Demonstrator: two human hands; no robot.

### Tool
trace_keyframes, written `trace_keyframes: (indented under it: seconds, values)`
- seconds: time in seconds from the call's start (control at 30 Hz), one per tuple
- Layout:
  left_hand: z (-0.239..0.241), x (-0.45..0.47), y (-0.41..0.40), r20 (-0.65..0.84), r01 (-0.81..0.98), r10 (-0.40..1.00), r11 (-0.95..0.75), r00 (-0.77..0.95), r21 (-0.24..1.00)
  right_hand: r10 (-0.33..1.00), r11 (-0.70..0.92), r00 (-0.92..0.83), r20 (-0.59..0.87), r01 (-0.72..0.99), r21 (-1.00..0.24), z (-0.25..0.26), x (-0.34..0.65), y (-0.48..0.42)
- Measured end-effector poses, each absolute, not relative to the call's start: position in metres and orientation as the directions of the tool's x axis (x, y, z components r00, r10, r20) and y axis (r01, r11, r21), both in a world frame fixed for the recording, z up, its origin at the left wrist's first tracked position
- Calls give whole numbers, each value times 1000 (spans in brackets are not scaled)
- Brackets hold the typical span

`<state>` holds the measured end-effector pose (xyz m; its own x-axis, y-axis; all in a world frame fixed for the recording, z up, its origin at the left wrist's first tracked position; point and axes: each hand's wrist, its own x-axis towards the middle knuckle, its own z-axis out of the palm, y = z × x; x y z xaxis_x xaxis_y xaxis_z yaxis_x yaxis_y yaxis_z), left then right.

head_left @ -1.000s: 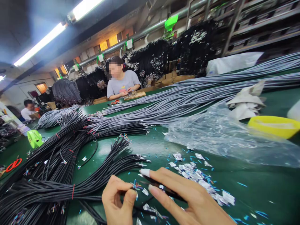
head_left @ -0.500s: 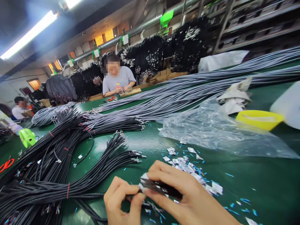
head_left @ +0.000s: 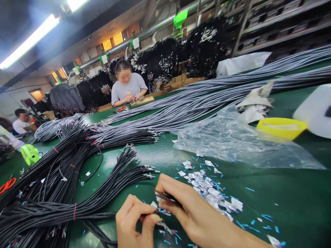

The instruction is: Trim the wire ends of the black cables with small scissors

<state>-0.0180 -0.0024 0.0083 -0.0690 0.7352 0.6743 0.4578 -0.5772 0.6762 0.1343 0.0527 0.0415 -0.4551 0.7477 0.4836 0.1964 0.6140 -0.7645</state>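
My left hand [head_left: 134, 224] pinches the end of a black cable [head_left: 103, 217] near the bottom edge, with coloured wire tips showing at its fingertips. My right hand [head_left: 191, 213] grips a thin dark metal tool [head_left: 167, 197], its tip right at those wire tips. Bundles of black cables [head_left: 51, 193] fan out to the left on the green table [head_left: 284, 193]. A pile of small white and blue offcuts [head_left: 212, 189] lies just beyond my right hand.
Long grey cables [head_left: 207, 100] cross the table's far side. A clear plastic bag [head_left: 232, 141], a yellow bowl [head_left: 281, 127] and crumpled paper [head_left: 254, 103] lie at right. A green fan [head_left: 29, 154] and red scissors [head_left: 7, 185] are at left. Two seated people work behind.
My right hand closed its fingers on the tool and brought it to the wire end in my left hand. The view shifted slightly right and up.
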Motion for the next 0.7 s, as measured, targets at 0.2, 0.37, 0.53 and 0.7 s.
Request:
trace_keyframes:
  seconds: [0.2,0.37,0.53,0.7]
  values:
    - [1,-15,-1,577,310,781,-503,-237,807,830,557,-194,522,275,-784,37,141,65]
    - [-1,-14,2,568,231,769,-519,-293,823,782,558,-429,451,161,-814,46,133,49]
    - [-1,-13,3,628,256,740,-575,-242,777,788,507,-492,371,174,-844,49,131,45]
    - [-1,-12,4,750,423,620,-630,-231,651,789,518,-498,360,224,-826,51,133,45]
